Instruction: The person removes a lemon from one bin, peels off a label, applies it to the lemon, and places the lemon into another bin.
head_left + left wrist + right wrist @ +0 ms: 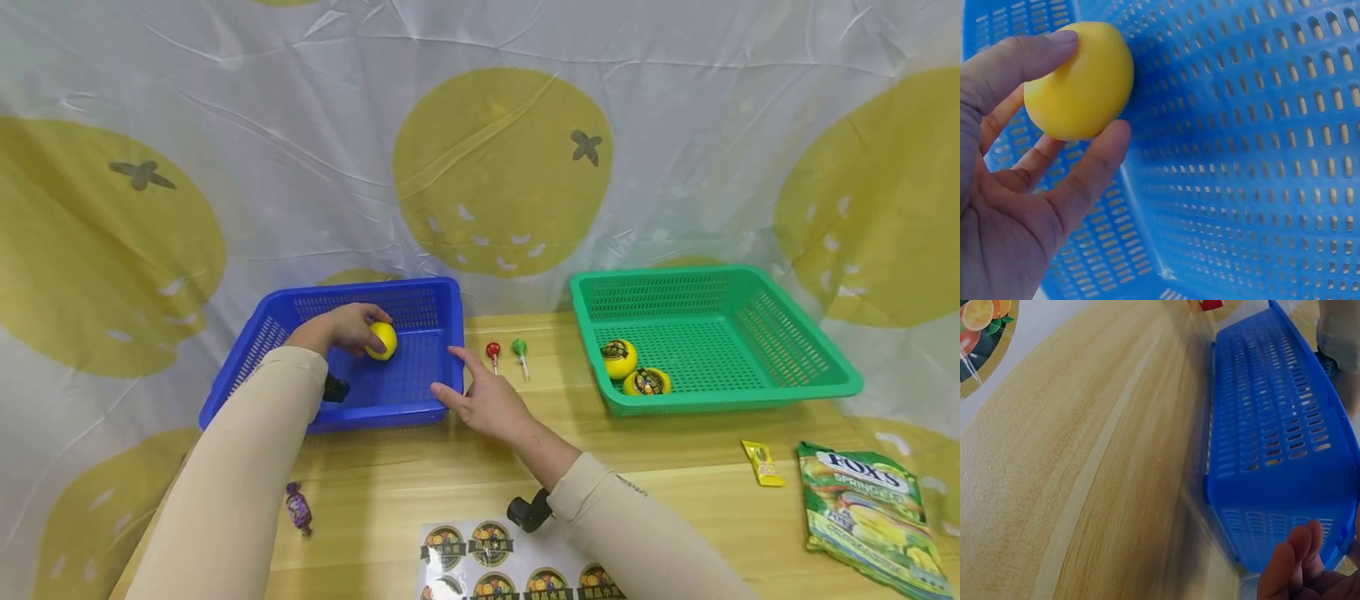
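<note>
inside the blue basket (423,367), a plain yellow ball (388,335) sits between the thumb and fingertips of the left hand (349,325), which pinches it. can't tell if the ball touches the basket floor. right hand (491,404) is at the basket's right rim, thumb and forefinger spread apart, no ball in it.

that rim, plus the right hand, stands between the ball and everything to the right. just past it on the wooden table (375,487): red lollipop (492,350) and green lollipop (520,347), side by side, sticks toward the person. further right, green basket (720,350) with two yellow balls (617,359) bearing dark round labels, close together in its near left corner.

nearer the person: purple wrapped candy (298,509) in front of the blue basket, then a sheet of round stickers (491,587), partly covered by the right sleeve (637,525). in front of the green basket, small yellow packet (763,464), then green fox's bag (870,517) at far right. behind both baskets hangs a pale curtain (322,167) with big yellow fruit prints.
</note>
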The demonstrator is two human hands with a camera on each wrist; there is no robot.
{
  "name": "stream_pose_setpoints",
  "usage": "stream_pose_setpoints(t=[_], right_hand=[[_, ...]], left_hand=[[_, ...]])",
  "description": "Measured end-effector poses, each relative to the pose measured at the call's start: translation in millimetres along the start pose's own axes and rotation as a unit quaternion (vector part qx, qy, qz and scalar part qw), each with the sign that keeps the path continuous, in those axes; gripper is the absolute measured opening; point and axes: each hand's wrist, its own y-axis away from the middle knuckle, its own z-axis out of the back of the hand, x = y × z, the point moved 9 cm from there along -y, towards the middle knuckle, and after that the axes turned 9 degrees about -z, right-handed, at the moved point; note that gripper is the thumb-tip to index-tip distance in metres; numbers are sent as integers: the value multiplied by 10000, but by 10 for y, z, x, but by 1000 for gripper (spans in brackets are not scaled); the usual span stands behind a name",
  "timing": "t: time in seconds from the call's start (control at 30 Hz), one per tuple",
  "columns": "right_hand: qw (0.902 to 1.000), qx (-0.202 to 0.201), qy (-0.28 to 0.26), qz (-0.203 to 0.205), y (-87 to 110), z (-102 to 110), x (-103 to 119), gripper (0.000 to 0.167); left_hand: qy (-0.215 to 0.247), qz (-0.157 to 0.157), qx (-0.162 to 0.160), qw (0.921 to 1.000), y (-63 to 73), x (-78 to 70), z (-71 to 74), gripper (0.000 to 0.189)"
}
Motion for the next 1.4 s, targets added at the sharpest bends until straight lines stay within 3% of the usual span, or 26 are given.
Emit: stream_pose_setpoints(t=[0.27,0.5,0.67,0.9,1.03,1.2,1.3,1.4], right_hand=[[10000,4,20,-21,-3,-3,7,76],[10000,19,7,-83,-18,4,11,74],[10000,31,54,-55,-8,0,18,74],[10000,8,-77,-32,-4,0,21,75],[10000,4,-90,-4,-15,-8,23,76],[9996,41,-185,185,49,21,32,78],[9987,148,-254,407,185,75,48,80],[9970,398,-180,637,381,135,36,81]], left_hand=[[-91,-510,-73,9986,130,-326,116,63],[106,-1198,-533,9913,351,-683,345,65],[656,-1427,-944,9831,620,-899,470,66],[926,-1883,-1895,9592,1180,-1171,586,66],[1180,-2074,-2346,9424,1518,-1232,456,66],[1179,-2155,-2668,9319,1792,-1198,125,65],[1366,-2408,-2533,9269,1851,-1176,-130,63],[1591,-2724,-2006,9275,1847,-1184,-421,62]])
